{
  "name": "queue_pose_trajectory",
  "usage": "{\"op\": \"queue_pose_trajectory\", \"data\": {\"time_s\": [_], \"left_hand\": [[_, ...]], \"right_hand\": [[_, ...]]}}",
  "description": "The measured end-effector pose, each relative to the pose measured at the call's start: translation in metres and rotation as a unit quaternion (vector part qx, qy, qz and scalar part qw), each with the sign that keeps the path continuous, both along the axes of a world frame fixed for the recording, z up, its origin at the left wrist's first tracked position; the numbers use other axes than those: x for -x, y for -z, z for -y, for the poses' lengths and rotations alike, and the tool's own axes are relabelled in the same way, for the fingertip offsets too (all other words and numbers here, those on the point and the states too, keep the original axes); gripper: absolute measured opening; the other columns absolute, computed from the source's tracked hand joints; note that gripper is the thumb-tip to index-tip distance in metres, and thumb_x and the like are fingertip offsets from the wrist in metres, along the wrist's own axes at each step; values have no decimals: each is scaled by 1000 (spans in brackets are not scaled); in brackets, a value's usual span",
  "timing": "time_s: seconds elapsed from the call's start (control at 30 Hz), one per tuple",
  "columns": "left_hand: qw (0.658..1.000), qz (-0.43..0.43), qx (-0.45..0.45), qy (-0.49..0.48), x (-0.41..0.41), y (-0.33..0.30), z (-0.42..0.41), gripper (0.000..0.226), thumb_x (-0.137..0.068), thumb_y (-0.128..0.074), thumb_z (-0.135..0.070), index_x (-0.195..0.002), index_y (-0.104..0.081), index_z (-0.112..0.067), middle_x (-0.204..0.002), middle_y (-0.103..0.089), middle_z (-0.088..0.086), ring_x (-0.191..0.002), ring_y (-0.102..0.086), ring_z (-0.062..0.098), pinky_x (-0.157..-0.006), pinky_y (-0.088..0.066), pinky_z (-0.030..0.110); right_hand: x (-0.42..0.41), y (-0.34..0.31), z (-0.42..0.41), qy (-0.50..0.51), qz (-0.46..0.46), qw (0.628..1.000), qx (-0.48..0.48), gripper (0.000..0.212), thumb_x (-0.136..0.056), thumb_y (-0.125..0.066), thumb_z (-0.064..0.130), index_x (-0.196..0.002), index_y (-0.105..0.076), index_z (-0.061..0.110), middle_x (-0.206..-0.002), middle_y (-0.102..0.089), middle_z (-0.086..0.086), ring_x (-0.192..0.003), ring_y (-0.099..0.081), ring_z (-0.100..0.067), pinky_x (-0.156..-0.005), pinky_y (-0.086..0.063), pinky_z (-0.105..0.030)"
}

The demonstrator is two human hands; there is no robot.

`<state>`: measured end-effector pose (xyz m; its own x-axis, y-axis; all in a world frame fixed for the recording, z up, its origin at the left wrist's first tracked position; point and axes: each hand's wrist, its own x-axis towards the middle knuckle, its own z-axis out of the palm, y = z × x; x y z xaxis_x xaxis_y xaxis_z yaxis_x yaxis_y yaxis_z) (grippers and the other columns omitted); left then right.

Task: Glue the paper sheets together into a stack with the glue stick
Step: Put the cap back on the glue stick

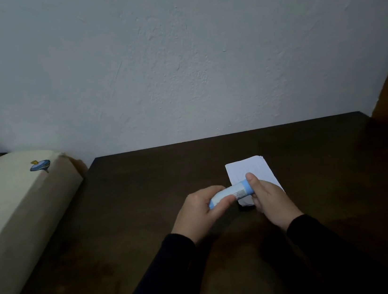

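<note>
Both hands grip the glue stick (228,193) just near of the paper sheets (250,172): left hand (197,211) wraps the barrel, right hand (270,197) pinches the cap end. Uncapping seems underway; next comes pulling the cap straight off.

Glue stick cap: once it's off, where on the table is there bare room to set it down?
Bare dark table lies left of the left hand, up to the cream box, and along the far edge behind the paper sheets. It is crowded where both hands hold the glue stick over the sheets' near end, by the right hand.
</note>
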<state>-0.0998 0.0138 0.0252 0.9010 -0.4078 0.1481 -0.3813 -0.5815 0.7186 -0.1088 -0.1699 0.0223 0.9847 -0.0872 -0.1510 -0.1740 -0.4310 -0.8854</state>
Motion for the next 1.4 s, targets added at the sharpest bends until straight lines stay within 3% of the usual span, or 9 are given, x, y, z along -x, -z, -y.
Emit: {"op": "queue_pose_trajectory", "data": {"time_s": [0.1, 0.17, 0.33, 0.57, 0.73, 0.9, 1.1, 1.23, 1.4], "left_hand": [[990, -87, 107, -26, -4, -1, 5, 19, -94, -54, -47, -85, -68, -38, -73, -61, -18, -68, -54, 0, -65, -40, 18], [983, -126, 126, -33, -9, -2, 5, 39, -93, -52, -50, -58, -59, -34, -57, -49, -14, -58, -45, 7, -61, -33, 28], [969, -200, 142, -29, -14, -2, 4, 53, -94, -51, -49, -48, -41, -24, -54, -40, -6, -52, -43, 11, -64, -35, 32], [987, -100, 124, -16, -9, 2, 14, 21, -95, -54, -41, -82, -69, -33, -61, -58, -17, -57, -49, -2, -55, -34, 14], [999, -11, 44, -9, -11, 5, 17, 27, -93, -56, -45, -110, -69, -28, -88, -68, -11, -79, -60, 2, -66, -49, 21], [999, -13, 22, 20, -15, 3, 19, 21, -90, -60, -44, -109, -62, -35, -99, -61, -14, -90, -55, 2, -75, -45, 22], [999, -31, -12, -17, -23, -2, 19, 36, -77, -76, -38, -109, -59, -39, -98, -50, -14, -88, -50, 4, -74, -39, 17], [992, -75, 72, -76, -25, 9, 18, 37, -81, -75, -26, -110, -55, -38, -104, -58, -15, -95, -56, 0, -83, -48, 20], [971, -141, 146, -130, -34, 17, 19, 36, -89, -66, -16, -117, -47, -27, -103, -59, -15, -95, -59, 0, -70, -45, 14]], "right_hand": [[-2, 0, 7, -13, 86, 995, 46, 41, -98, -27, 53, -85, -51, 22, -70, -48, 4, -66, -47, -10, -64, -39, -31], [-4, 2, 14, -35, 101, 994, 35, 35, -99, -27, 49, -85, -47, 25, -70, -47, 5, -65, -45, -10, -64, -39, -33], [-7, 3, 18, -98, 85, 990, 49, 33, -100, -26, 47, -88, -48, 25, -74, -48, 6, -68, -45, -6, -67, -38, -25], [-12, -4, 24, -64, 57, 996, -19, 51, -100, -34, 47, -91, -54, 1, -64, -41, -2, -58, -39, -11, -60, -37, -28], [-14, -7, 26, -33, -5, 999, -40, 48, -98, -34, 52, -81, -59, 14, -60, -39, 0, -55, -37, -12, -56, -33, -28], [-12, -15, 24, -2, 43, 998, -38, 46, -97, -38, 52, -83, -62, 15, -61, -47, 3, -58, -44, -11, -56, -38, -25], [-15, -12, 29, -35, 74, 996, 23, 51, -89, -30, 62, -92, -58, 20, -88, -57, -4, -78, -52, -10, -66, -39, -23], [-40, 10, 50, 61, 47, 982, 175, 32, -96, -45, 49, -114, -56, 24, -123, -50, -2, -112, -47, -14, -93, -42, -31], [-50, 22, 56, 67, -36, 962, 264, 59, -92, -59, 39, -142, -40, 16, -143, -37, -8, -132, -36, -23, -107, -35, -36]]}}
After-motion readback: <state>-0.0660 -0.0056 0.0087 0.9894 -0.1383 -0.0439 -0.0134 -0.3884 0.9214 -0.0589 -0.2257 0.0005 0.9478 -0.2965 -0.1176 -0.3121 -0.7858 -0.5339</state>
